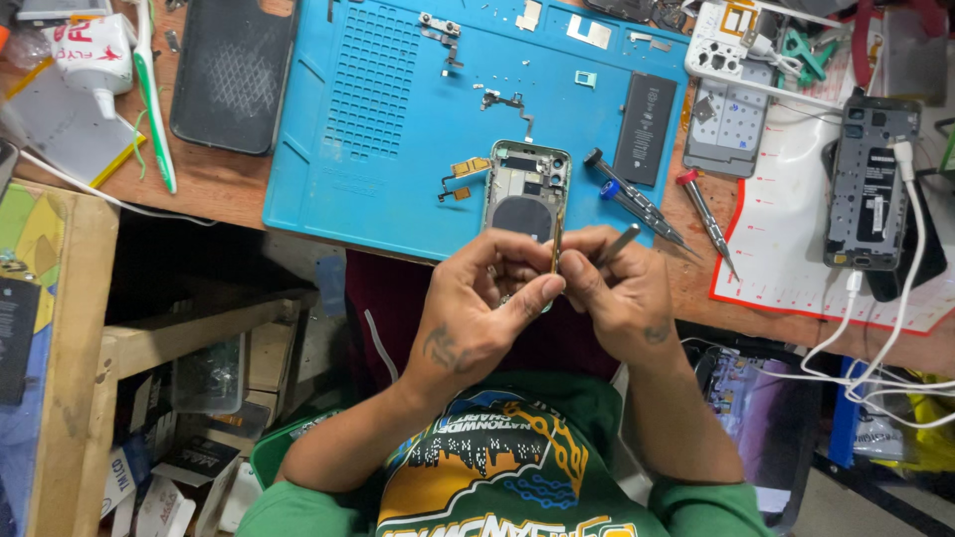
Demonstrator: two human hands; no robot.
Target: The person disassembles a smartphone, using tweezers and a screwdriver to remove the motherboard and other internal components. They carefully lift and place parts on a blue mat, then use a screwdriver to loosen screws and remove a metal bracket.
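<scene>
An opened phone housing (pixel 527 189) with a dark round coil inside rests at the near edge of the blue work mat (pixel 388 119). My left hand (pixel 487 308) grips its lower end, fingers wrapped around the frame. My right hand (pixel 622 288) pinches a slim metal tool (pixel 619 244) against the housing's right edge, touching my left thumb. Both hands meet just off the mat, above my lap.
Two screwdrivers (pixel 637 199) and a red-tipped one (pixel 706 214) lie right of the housing. A black battery (pixel 645 129), flex cables (pixel 463 174) and small parts sit on the mat. A dark phone case (pixel 234 75) lies left; another opened phone (pixel 870 184) with white cables lies right.
</scene>
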